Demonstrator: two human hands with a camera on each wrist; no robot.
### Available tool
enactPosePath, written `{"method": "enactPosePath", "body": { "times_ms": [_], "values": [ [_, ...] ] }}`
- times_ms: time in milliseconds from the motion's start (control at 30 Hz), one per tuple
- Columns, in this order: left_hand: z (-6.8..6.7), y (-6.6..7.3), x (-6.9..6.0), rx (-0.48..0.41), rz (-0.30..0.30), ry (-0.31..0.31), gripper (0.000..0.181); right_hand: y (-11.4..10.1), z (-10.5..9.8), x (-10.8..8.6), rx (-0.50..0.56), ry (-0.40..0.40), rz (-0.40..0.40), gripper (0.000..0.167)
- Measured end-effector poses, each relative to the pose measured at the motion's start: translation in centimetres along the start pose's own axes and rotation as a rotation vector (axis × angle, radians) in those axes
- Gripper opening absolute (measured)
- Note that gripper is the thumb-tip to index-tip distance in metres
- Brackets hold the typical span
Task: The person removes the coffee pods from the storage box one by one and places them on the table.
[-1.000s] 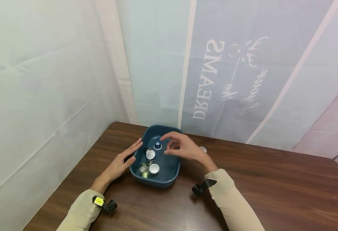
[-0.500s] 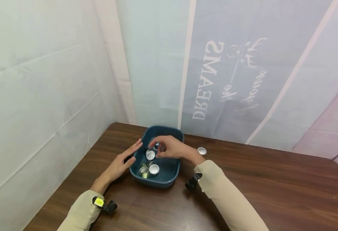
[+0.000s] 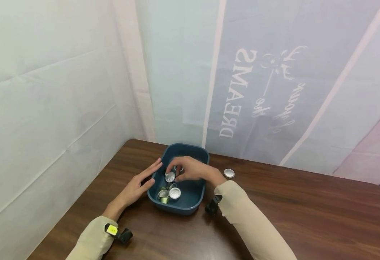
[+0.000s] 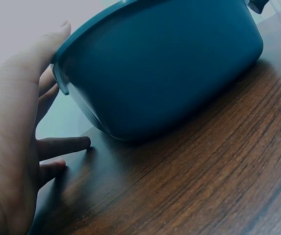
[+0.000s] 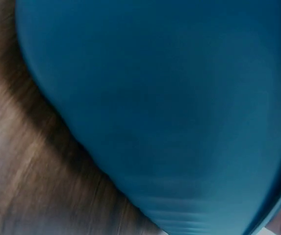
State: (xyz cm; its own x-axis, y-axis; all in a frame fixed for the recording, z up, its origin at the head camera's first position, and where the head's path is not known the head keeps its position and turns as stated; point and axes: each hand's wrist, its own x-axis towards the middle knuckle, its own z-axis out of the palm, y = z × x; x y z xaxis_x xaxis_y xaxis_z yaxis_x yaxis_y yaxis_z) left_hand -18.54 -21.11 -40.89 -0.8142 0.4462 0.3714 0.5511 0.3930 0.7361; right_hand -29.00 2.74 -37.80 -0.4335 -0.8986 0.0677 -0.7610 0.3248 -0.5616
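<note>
A dark blue plastic bin (image 3: 177, 209) stands on the table with several coffee capsules in it. My left hand (image 3: 134, 187) rests against its left rim, fingers straight; in the left wrist view the thumb lies by the rim. My right hand (image 3: 191, 168) reaches into the bin, index finger and thumb on either side of a silver-lidded coffee capsule (image 3: 169, 177). Behind the fingers another capsule is partly hidden. Nearer the front lie a silver-topped capsule (image 3: 175, 193) and a green capsule (image 3: 164, 200). In the right wrist view the bin's wall (image 5: 155, 98) hides the hand.
One more silver-lidded capsule (image 3: 229, 173) is on the brown wooden table (image 3: 307, 206), right of the bin. Cloth hangings (image 3: 177, 90) rise behind the table and along its left side.
My right hand has moved left and down inside the bin, from beside the blue capsule to the silver-lidded one. The left hand stays at the rim. The view has shifted slightly.
</note>
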Motion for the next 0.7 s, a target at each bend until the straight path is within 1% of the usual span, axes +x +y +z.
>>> {"method": "enactPosePath", "body": {
  "times_ms": [233,367,467,600,700],
  "values": [
    [0.5,-3.3,-0.3,0.010,0.014,0.012,0.052,0.0,0.3,0.6,0.012,-0.044,0.051,0.035],
    [0.5,-3.8,-0.3,0.011,0.027,0.014,0.052,0.0,0.5,1.0,0.016,-0.059,0.059,0.034],
    [0.5,-3.5,-0.3,0.003,0.030,0.011,0.052,0.0,0.7,1.1,0.016,-0.067,0.064,0.033],
    [0.2,-1.3,-0.1,-0.011,0.027,-0.002,0.050,0.0,0.9,1.1,0.017,-0.073,0.075,0.033],
    [0.0,0.2,0.0,-0.022,0.021,-0.011,0.049,0.0,1.0,1.0,0.012,-0.078,0.091,0.030]
  ]
}}
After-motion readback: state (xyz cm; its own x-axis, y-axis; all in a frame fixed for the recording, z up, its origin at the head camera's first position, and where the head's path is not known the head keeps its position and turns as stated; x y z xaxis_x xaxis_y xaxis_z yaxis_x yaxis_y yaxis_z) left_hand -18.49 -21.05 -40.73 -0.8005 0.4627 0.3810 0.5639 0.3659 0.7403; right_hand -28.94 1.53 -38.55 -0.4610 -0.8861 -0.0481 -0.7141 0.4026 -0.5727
